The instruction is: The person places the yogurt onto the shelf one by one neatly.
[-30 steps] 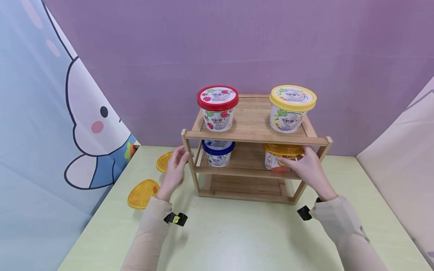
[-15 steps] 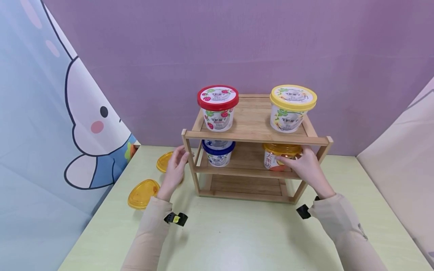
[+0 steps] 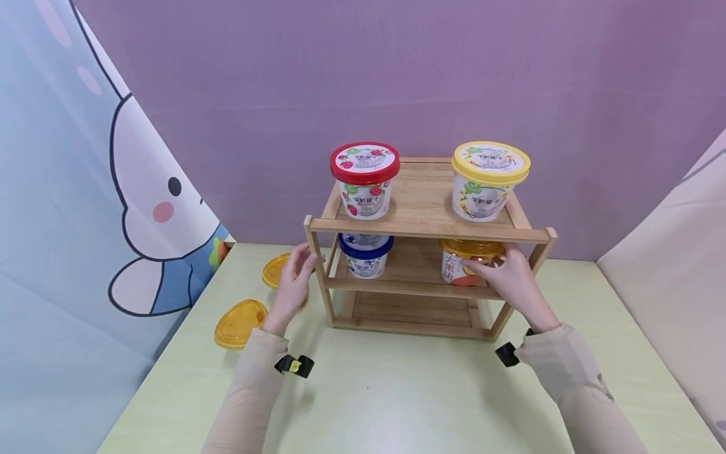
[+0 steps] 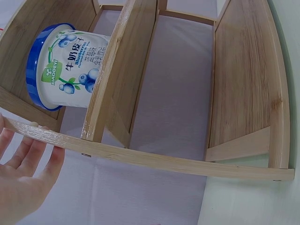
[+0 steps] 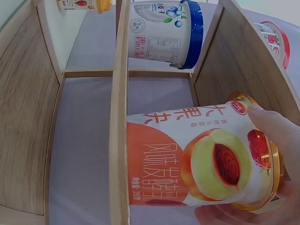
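In the head view, my right hand [image 3: 513,277] grips a peach-printed yogurt cup [image 3: 456,270] with a clear orange lid on the rack's middle shelf. In the right wrist view, thumb and fingers hold this yogurt cup [image 5: 211,159] around its lid end. My left hand [image 3: 292,284] holds the left front upright of the wooden rack [image 3: 422,234]. Its fingers meet that upright in the left wrist view, one fingertip showing past it. A blue-lidded cup [image 3: 366,258] stands at the left of the middle shelf, partly hidden by the top shelf.
A red-lidded cup [image 3: 365,180] and a yellow-lidded cup [image 3: 484,183] stand on the top shelf. Left of the rack, two orange-lidded containers, a nearer one [image 3: 241,323] and a farther one [image 3: 274,270], are on the pale green table [image 3: 397,391]. A purple backdrop [image 3: 363,75] hangs behind.
The peach-printed cup has shifted slightly left on the middle shelf, with my right hand moving along with it. My left hand stays at the upright.
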Tool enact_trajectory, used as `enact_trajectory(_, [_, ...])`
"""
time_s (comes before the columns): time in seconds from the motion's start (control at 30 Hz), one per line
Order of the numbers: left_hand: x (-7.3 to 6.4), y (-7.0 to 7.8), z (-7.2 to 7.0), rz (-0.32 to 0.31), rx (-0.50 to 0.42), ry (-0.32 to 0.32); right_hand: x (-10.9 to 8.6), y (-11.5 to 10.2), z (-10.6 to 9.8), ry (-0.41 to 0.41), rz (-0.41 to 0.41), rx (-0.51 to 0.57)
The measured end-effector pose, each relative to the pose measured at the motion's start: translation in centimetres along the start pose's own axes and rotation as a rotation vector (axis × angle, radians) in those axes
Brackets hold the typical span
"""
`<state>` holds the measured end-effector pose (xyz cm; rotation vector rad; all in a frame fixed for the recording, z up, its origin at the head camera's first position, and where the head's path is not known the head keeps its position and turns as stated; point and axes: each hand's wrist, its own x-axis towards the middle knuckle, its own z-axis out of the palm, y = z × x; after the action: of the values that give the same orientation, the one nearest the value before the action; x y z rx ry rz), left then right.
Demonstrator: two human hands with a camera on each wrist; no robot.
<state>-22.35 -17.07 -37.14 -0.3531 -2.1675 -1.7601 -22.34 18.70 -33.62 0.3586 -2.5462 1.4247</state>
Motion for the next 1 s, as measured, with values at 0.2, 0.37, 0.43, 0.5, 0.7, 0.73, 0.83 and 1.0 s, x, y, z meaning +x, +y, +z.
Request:
enact_trajectory(0.2, [0.2,-0.9,-0.1,0.016,-0.008,0.008,-0.3,0.1,0.2,0.027,-0.02,0.023])
enact_trajectory(0.37, [0.1,-0.9,-0.1,0.015,0.004,0.006,-1.1,0.3,0.4,0.077,-0.022,0.041])
enact_trajectory(0.43, [0.1,-0.8,-0.1,0.017,0.005,0.006,-1.5,0.2,0.4,0.097,-0.014,0.041])
enact_trajectory(0.5, [0.1,-0.8,-0.1,0.021,0.005,0.007,-2.0,0.2,0.5,0.118,-0.004,0.041])
enact_trajectory(0.7, [0.1,-0.9,-0.1,0.028,-0.011,0.002,-3.7,0.0,0.7,0.181,0.038,0.04])
enact_trajectory(0.73, [0.1,-0.9,-0.1,0.03,-0.011,0.002,-4.0,0.0,0.7,0.193,0.041,0.04])
enact_trajectory(0.83, [0.1,-0.9,-0.1,0.035,-0.007,0.008,-4.8,0.1,0.8,0.24,0.037,0.01])
enact_trajectory(1.0, [0.1,-0.9,-0.1,0.032,-0.004,0.013,-6.0,0.4,0.8,0.331,-0.01,-0.02])
